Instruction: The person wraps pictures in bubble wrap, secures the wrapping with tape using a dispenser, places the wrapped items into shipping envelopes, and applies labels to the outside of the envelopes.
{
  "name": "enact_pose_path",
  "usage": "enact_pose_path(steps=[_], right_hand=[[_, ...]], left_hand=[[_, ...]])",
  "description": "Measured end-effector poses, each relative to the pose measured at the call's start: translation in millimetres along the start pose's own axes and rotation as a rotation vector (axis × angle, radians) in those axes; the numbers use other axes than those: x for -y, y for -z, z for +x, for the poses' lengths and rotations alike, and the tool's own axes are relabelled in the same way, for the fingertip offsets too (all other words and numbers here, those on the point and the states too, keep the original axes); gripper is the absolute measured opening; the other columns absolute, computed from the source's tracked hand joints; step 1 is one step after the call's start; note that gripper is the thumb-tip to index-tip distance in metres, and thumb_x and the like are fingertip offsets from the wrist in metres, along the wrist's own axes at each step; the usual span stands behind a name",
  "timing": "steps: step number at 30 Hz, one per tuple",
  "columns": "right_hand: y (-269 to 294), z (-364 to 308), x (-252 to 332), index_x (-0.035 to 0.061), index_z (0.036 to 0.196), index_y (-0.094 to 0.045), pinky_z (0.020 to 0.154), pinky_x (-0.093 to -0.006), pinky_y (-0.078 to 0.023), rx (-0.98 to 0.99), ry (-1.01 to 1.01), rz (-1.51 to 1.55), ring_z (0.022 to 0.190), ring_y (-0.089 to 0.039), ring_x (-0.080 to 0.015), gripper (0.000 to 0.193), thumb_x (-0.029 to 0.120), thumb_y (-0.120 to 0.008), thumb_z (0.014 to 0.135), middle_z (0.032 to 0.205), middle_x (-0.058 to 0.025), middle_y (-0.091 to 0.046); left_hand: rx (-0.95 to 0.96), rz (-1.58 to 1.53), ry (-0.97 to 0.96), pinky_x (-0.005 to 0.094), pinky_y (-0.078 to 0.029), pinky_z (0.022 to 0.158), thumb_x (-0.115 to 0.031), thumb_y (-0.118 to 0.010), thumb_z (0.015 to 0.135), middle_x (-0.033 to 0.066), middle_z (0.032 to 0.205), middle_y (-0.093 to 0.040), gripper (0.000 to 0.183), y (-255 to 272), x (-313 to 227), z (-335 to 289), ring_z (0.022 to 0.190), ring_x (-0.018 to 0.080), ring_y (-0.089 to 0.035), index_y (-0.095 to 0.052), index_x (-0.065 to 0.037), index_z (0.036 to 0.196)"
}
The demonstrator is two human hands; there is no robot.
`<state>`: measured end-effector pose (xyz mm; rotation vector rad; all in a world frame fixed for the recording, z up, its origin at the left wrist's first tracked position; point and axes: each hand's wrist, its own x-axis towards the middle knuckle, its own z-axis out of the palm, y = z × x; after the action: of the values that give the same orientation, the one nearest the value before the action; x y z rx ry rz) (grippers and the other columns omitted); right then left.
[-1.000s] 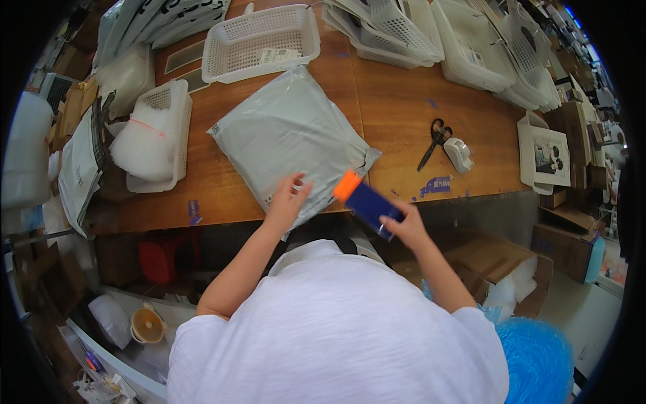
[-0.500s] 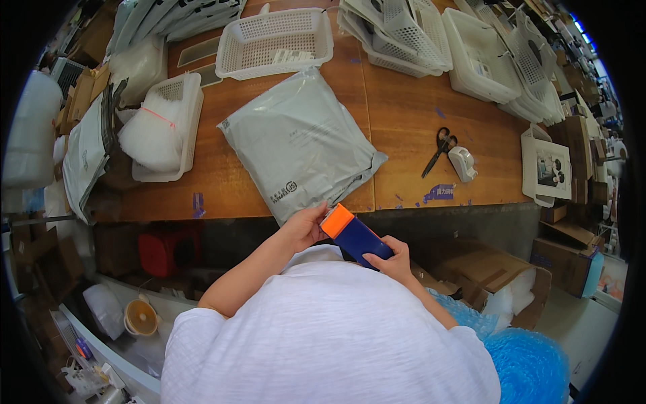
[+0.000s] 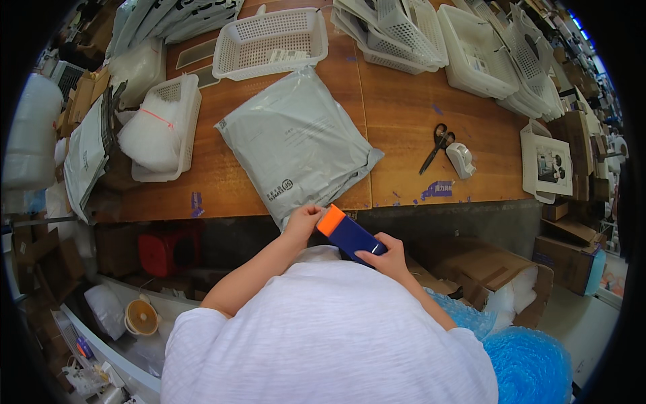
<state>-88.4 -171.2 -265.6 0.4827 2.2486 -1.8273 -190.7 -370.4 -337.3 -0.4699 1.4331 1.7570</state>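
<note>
The right hand grips the right end of an oblong dark-blue object with an orange end, just off the near edge of the brown wooden desk, by the grey plastic mailing bag. The left hand is narrowed at the orange end; whether it pinches anything, I cannot tell. Best to keep the right grip firm and work the left fingertips gently.

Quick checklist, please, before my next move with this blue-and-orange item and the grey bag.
1. Right hand gripping the blue-and-orange item: ok.
2. Left hand touching the item's orange end: cannot tell; the fingers are close beside it.
3. Grey bag fully on the table: not ok, its near corner overhangs the front edge.
4. Scissors apart from the bag: ok.
5. Bag sealed: cannot tell.
</note>
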Motion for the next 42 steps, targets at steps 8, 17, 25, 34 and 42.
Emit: enact_pose_path(steps=[8,17,25,34,42], right_hand=[[-14.5,35.5,-45.6,-0.0025,0.070,-0.058,0.052,-0.0267,-0.041,-0.105,-0.036,-0.126,0.057,-0.049,-0.0094,0.034,0.026,-0.076,0.068,0.060,-0.0069,-0.056],[-40.0,63.9,-79.0,-0.0043,0.075,-0.062,0.055,-0.0280,-0.045,-0.113,-0.030,-0.072,0.058,-0.056,-0.0129,0.034,0.025,-0.076,0.066,0.065,-0.0093,-0.062],[-32.9,53.6,-63.3,-0.0046,0.074,-0.062,0.055,-0.0272,-0.045,-0.138,-0.020,-0.009,0.058,-0.056,-0.0119,0.033,0.025,-0.075,0.067,0.064,-0.0091,-0.062],[0.6,37.6,18.4,-0.0022,0.075,-0.061,0.057,-0.0221,-0.041,-0.098,0.070,0.128,0.063,-0.050,-0.0071,0.025,0.017,-0.075,0.069,0.069,-0.0027,-0.059],[55.9,-19.6,44.4,-0.0004,0.070,-0.058,0.053,-0.0223,-0.042,-0.071,0.143,-0.042,0.058,-0.050,-0.0068,0.030,0.021,-0.078,0.062,0.061,-0.0034,-0.056]], left_hand=[[-0.513,1.388,-0.810,0.0361,-0.042,0.065,-0.026,-0.061,0.079,0.0084,0.090,-0.057,0.015,18.1,-4.0,46.9,0.078,0.0232,-0.054,-0.059,-0.011,0.077],[-0.529,1.596,-0.912,0.0478,-0.032,0.094,-0.023,-0.060,0.073,0.0143,0.135,-0.033,0.062,66.3,10.5,76.4,0.116,0.0332,-0.040,-0.039,-0.010,0.130],[-0.316,1.825,-1.060,0.0502,-0.029,0.100,-0.016,-0.052,0.075,0.0118,0.141,-0.029,0.061,49.5,48.0,58.7,0.125,0.0380,-0.031,-0.035,-0.005,0.133],[-0.431,1.638,-1.193,0.0408,-0.045,0.085,-0.005,-0.048,0.073,0.0225,0.119,-0.051,0.051,21.1,-53.8,-2.7,0.100,0.0375,-0.054,-0.044,0.002,0.124],[-0.455,1.423,-1.153,0.0382,-0.050,0.068,0.000,-0.048,0.073,0.0174,0.098,-0.062,0.038,-6.2,-143.9,-83.5,0.079,0.0321,-0.061,-0.054,-0.001,0.111]])
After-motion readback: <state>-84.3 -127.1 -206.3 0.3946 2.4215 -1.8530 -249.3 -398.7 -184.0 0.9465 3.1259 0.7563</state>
